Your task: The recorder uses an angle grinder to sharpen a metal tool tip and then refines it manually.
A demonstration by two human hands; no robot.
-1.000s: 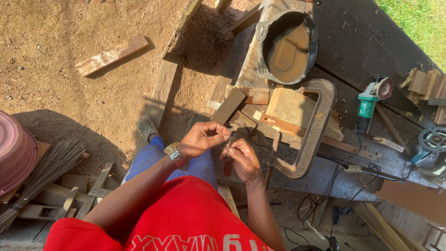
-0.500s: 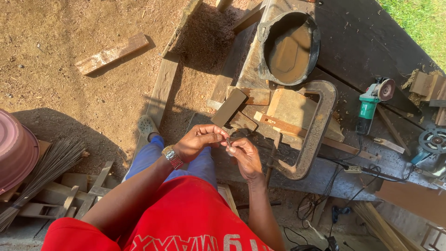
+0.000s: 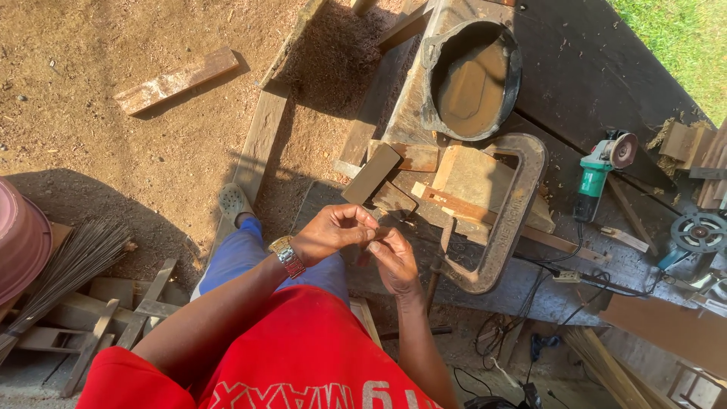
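Something small sits pinched between my fingertips, too tiny and shaded to identify; it's held in the air over my lap, just at the near edge of the workbench (image 3: 606, 91). My left hand (image 3: 333, 231) is curled nearly closed, thumb and forefinger pressed together on that small piece, a metal wristwatch (image 3: 286, 256) on the wrist. My right hand (image 3: 394, 257) is half curled, fingertips touching the left hand's fingertips; can't tell if it grips the piece or just steadies it.

Just beyond the hands: a big rusty C-clamp (image 3: 507, 227) lies flat on the bench, around a pale wooden block (image 3: 477, 178). A short dark wood offcut (image 3: 371, 173) lies left of the block. Further back, a dark metal pan (image 3: 473, 79) with brown muddy water. Green angle grinder (image 3: 598, 170) to the right, well apart from the hands, cable trailing off the bench.

Left side: bundle of thin sticks (image 3: 72, 265), pink basin (image 3: 23, 242), loose plank (image 3: 176, 80) on the dirt.
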